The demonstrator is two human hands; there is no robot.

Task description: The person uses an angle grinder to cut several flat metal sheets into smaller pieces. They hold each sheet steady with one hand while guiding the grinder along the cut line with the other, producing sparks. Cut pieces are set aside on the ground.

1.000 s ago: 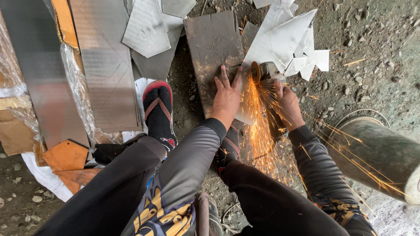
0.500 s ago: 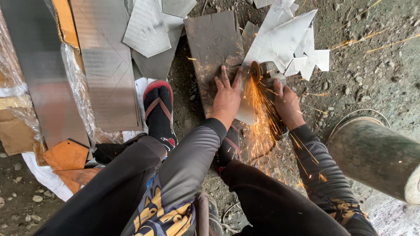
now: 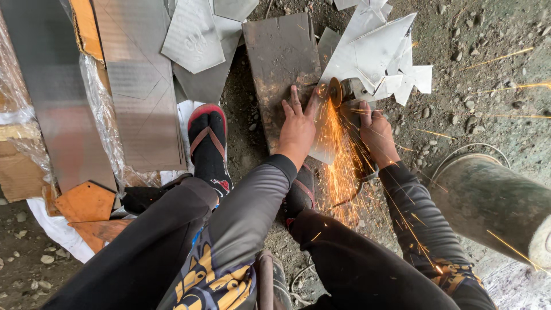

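Observation:
My left hand (image 3: 297, 123) presses flat on a thin grey metal sheet (image 3: 319, 150) that lies over a rusty brown board (image 3: 279, 54) on the dirt ground. My right hand (image 3: 377, 134) grips an angle grinder (image 3: 347, 92). Its spinning disc (image 3: 333, 92) bites into the sheet's edge just beyond my left fingertips. Orange sparks (image 3: 338, 166) stream back toward me between my arms and over my legs. My left foot in a black sock and red-strapped sandal (image 3: 208, 140) rests on a sheet to the left.
Cut metal offcuts (image 3: 381, 54) lie piled beyond the grinder. Long metal sheets (image 3: 135, 86) in plastic wrap lie at left, with orange scraps (image 3: 85, 202) below. A large grey cylinder (image 3: 496, 204) lies at right. Gravel covers the ground.
The grinder and my right hand have moved slightly away from me along the sheet's edge. The spark stream has shifted with it; my left hand stays pressed down.

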